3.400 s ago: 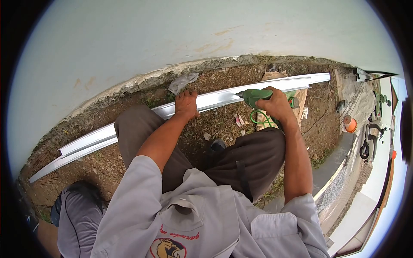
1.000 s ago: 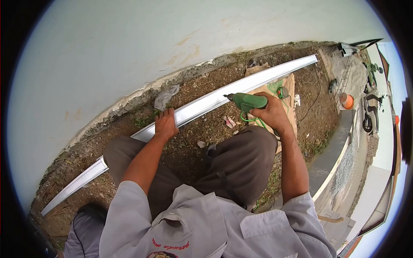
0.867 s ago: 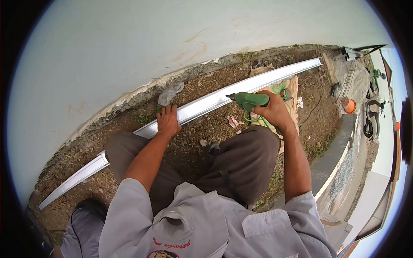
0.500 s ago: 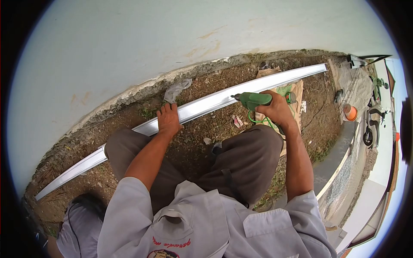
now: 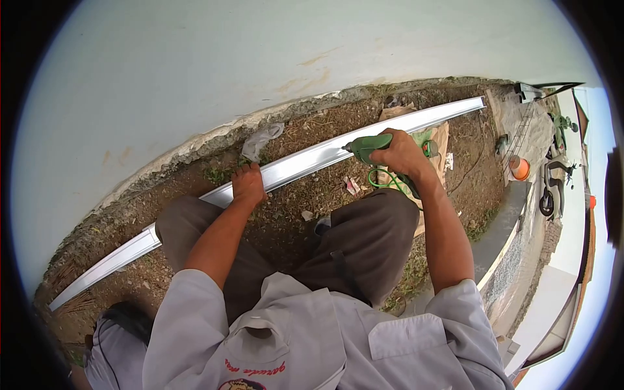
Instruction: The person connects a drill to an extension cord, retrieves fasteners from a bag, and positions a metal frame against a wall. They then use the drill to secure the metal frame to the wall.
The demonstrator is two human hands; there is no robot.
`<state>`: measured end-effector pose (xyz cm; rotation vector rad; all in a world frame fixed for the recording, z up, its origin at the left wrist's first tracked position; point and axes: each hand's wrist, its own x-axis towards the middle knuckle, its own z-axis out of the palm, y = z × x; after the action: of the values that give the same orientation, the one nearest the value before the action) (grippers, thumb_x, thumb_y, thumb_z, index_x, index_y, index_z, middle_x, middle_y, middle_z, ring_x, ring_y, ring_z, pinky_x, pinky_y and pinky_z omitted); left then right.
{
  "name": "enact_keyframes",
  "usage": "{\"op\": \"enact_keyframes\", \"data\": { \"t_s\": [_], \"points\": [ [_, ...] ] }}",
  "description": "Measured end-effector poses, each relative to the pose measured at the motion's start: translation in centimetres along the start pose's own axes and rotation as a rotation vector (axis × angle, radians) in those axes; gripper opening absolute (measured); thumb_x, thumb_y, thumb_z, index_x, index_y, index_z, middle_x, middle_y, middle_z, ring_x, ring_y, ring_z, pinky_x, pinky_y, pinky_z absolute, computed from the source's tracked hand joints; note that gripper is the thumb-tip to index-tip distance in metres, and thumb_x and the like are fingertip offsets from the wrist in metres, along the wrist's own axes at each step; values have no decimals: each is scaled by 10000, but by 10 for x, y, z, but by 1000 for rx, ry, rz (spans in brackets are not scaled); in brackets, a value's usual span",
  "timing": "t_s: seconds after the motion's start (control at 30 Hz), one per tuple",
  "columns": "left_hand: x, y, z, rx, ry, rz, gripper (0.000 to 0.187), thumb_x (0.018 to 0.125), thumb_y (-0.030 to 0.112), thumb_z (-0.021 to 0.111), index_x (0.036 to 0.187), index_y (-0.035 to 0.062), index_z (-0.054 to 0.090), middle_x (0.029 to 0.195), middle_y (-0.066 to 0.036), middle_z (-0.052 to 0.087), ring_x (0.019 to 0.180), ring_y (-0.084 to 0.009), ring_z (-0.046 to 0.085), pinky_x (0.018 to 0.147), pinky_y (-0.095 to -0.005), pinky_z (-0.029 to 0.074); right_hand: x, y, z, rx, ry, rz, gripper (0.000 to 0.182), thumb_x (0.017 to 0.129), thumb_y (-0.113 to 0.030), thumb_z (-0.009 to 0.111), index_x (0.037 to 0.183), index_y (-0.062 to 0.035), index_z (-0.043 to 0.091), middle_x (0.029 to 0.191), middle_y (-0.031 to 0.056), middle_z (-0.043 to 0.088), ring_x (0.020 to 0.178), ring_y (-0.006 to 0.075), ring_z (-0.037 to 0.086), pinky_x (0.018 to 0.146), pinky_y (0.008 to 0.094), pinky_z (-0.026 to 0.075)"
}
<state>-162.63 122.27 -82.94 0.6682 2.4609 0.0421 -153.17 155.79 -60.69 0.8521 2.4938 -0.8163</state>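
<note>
A long, shiny white metal channel [image 5: 304,162] runs across in front of me, passing over or behind my left knee. My left hand [image 5: 249,184] grips it, the fingers curled over its far edge. A green power drill [image 5: 368,147] is in my right hand [image 5: 400,156], which is wrapped round its handle. The drill points left, and its tip [image 5: 346,147] overlaps the channel's face in this view. From the drill's handle a green cord [image 5: 373,177] loops down beside my right knee.
A pale wall [image 5: 195,71] rises along the far side of the dirt ground. Crumpled plastic [image 5: 262,139] lies beyond the channel. To the right are an orange bucket [image 5: 519,168], a metal mesh frame and a parked scooter [image 5: 549,188]. A grey-clothed person's leg [image 5: 117,354] is at lower left.
The view has shifted slightly. My left hand's fingers have curled tighter over the channel's edge. The drill stays in my right hand, its tip still at the channel.
</note>
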Motion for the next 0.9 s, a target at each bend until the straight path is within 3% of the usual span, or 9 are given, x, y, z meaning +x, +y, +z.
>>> {"op": "enact_keyframes", "data": {
  "t_s": [0.1, 0.2, 0.3, 0.5, 0.6, 0.9],
  "points": [
    [3, -2, 4, -10, 4, 8, 644, 740, 171, 871, 1278, -7, 564, 1287, -222, 623, 1237, -377, 612, 1050, -490, 502, 6, 1, 3, 49, 28, -58, 467, 734, -198, 775, 1107, 74, 703, 914, 167, 754, 787, 235, 711, 738, 376, 581],
    [4, -2, 4, -19, -15, 18, 573, 769, 114, 810, 1272, -16, 569, 1272, -231, 629, 1222, -378, 620, 1047, -490, 504, 5, -7, 2, 48, 16, 18, 461, 724, -236, 777, 1064, 70, 721, 966, 235, 769, 928, 332, 760, 859, 406, 573],
    [5, -3, 9, -22, 5, 21, 551, 779, 122, 805, 1261, -18, 580, 1255, -230, 640, 1205, -370, 628, 1041, -484, 507, 8, -8, 5, 10, 15, 24, 466, 722, -232, 779, 1070, 72, 720, 961, 242, 769, 936, 341, 762, 864, 404, 575],
    [5, -5, 13, -9, 50, 30, 518, 795, 133, 790, 1252, -18, 598, 1237, -226, 651, 1181, -362, 634, 1029, -471, 512, 3, -18, 0, 68, 2, 83, 443, 725, -220, 778, 1055, 71, 723, 870, 196, 765, 732, 268, 744, 693, 386, 590],
    [6, -7, 17, -8, 65, 40, 525, 788, 133, 794, 1251, -18, 599, 1234, -226, 651, 1175, -361, 634, 1024, -467, 513, 10, -14, 2, 46, -2, 27, 431, 747, -184, 773, 1079, 80, 694, 844, 150, 735, 584, 193, 664, 505, 331, 549],
    [2, -7, 12, -26, 72, 55, 533, 769, 151, 809, 1229, -17, 599, 1223, -229, 651, 1170, -360, 633, 1014, -460, 521, 7, -19, -1, 68, -2, 64, 421, 740, -182, 774, 1064, 77, 697, 817, 144, 729, 576, 193, 662, 505, 333, 545]
  ]
}}
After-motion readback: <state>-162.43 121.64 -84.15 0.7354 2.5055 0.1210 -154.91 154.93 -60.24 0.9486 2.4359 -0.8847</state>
